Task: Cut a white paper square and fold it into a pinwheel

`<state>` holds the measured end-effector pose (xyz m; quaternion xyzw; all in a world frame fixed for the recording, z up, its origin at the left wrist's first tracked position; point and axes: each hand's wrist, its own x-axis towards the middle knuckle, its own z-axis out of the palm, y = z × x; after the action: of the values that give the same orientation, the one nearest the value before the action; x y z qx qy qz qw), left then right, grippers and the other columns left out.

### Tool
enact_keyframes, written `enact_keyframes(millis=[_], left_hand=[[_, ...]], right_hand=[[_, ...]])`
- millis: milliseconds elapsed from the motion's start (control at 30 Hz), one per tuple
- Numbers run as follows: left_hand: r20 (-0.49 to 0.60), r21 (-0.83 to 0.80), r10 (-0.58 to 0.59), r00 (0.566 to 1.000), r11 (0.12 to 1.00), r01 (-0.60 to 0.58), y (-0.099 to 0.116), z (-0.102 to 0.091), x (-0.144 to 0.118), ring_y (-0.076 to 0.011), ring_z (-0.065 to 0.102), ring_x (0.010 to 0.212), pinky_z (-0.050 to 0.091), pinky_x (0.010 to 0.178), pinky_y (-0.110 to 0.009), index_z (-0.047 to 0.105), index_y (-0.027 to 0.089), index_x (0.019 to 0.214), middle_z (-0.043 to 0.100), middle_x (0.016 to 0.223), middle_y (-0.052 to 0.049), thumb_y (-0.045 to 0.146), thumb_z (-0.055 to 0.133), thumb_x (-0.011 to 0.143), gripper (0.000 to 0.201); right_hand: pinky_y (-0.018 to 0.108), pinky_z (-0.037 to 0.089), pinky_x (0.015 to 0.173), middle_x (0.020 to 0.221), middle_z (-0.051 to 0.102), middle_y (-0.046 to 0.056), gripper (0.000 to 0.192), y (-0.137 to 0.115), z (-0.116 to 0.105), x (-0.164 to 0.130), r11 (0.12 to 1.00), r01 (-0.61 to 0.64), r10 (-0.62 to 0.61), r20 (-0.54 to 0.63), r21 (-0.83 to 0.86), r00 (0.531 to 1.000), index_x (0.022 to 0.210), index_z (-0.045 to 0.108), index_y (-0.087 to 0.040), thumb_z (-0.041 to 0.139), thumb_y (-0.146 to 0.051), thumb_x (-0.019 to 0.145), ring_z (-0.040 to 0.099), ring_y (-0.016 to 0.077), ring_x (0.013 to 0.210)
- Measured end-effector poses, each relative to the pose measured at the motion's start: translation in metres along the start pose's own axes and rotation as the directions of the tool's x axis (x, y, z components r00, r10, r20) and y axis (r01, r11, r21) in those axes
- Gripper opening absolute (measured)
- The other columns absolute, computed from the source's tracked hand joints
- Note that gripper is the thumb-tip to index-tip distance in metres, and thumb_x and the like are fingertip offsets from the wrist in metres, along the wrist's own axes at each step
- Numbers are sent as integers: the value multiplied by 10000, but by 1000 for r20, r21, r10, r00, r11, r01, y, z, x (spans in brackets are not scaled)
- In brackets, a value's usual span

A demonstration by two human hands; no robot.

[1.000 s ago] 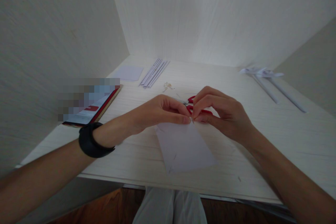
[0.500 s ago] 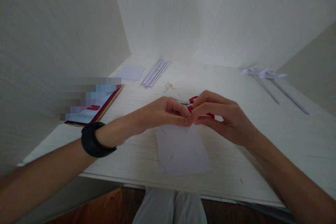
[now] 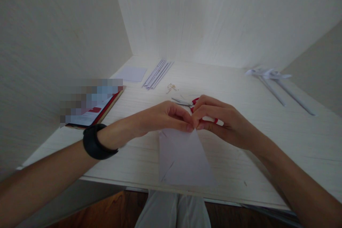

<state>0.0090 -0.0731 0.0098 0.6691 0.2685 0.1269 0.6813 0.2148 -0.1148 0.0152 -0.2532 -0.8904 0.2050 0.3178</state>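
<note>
Left hand (image 3: 160,118) & right hand (image 3: 224,123) both pinch top edge of white paper sheet (image 3: 183,158) on surface (image 3: 267,142); red scissors (image 3: 193,105) just behind.

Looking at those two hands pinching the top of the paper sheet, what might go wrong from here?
1. Both hands, left hand and right hand, pinch the top edge of the white paper; an uneven pull might tear it or crease it crooked.
2. The red-handled scissors lie just behind the fingers, blades partly open; a knuckle could brush them.
3. The paper's near edge reaches the table edge, so it may slide off if released.
</note>
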Motion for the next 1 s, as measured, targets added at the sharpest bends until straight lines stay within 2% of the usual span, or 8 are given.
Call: enact_keyframes(millis=[167,267,367,467,700,867,1000], left_hand=[[-80,-28,38,996,999,-41,3,2,-1,-94,568,656,398,637,-221,734,172,682,677,671,23,201,703,737,70],[-155,-10,142,978,989,-145,2,5,0,-93,578,626,422,621,-223,729,174,696,686,660,25,184,700,746,59],[-272,165,321,907,944,-285,2,8,0,-107,619,698,475,696,-237,723,165,702,705,706,14,155,700,760,64],[-316,348,454,833,872,-344,3,11,-3,-109,639,758,493,752,-231,726,153,726,718,762,-3,151,704,781,60],[-302,456,526,795,812,-364,3,11,-6,-99,637,761,490,753,-215,714,136,750,715,775,-11,151,679,818,78],[-314,518,555,770,780,-351,4,13,-6,-110,627,747,485,734,-234,691,151,730,707,764,-5,152,675,819,91],[-323,610,607,726,720,-331,4,14,-6,-119,622,727,478,709,-246,673,157,712,691,744,-8,151,666,823,111]], right_hand=[[263,500,714,853,608,14,69,2,-2,-1,999,-48,50,-125,23,991,843,648,-211,633,-183,905,601,144,841],[260,492,691,849,605,9,74,4,-2,-2,992,-109,118,-172,60,978,829,648,-213,649,-166,887,606,144,829],[254,483,684,841,601,2,94,6,0,-1,981,-162,181,-199,107,963,821,644,-207,644,-130,875,592,128,786],[255,475,685,833,596,-3,103,7,1,0,972,-198,221,-216,126,951,817,646,-204,645,-111,860,580,121,771],[266,469,686,814,613,-7,129,4,3,3,973,-195,221,-272,120,936,798,669,-212,654,-90,835,586,126,774],[274,486,665,809,630,1,151,2,4,3,980,-188,197,-311,57,930,795,676,-216,657,-68,815,596,136,759],[273,483,631,806,611,8,133,2,5,3,976,-211,217,-322,52,921,803,676,-209,654,-79,814,584,136,737]])
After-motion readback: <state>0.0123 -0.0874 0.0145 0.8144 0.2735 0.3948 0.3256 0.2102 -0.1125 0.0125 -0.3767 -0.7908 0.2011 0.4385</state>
